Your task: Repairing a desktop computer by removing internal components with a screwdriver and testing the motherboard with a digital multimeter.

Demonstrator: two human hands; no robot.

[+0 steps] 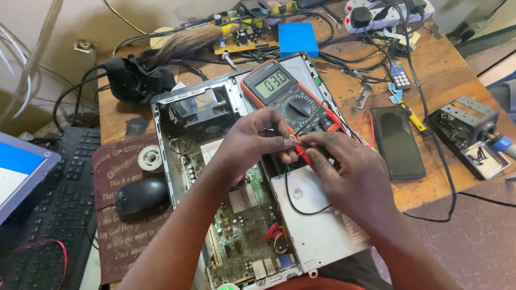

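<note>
An open desktop computer case (172,142) lies on the wooden bench with its green motherboard (244,231) exposed. A digital multimeter (288,95) with an orange rim rests on the case's top right, its screen lit. My left hand (252,142) pinches a small round silvery part at its fingertips. My right hand (344,165) holds the red test probe (305,155) with its tip against that part. A black probe lead (297,203) loops down over the silver drive cover (321,223).
A black mouse (141,196) sits on a brown mat beside a keyboard (55,220) and monitor corner (10,171). To the right lie a black phone (396,141), a small remote (400,74), a soldering iron stand (469,135); power strips (387,9) and a blue box (298,38) at the back.
</note>
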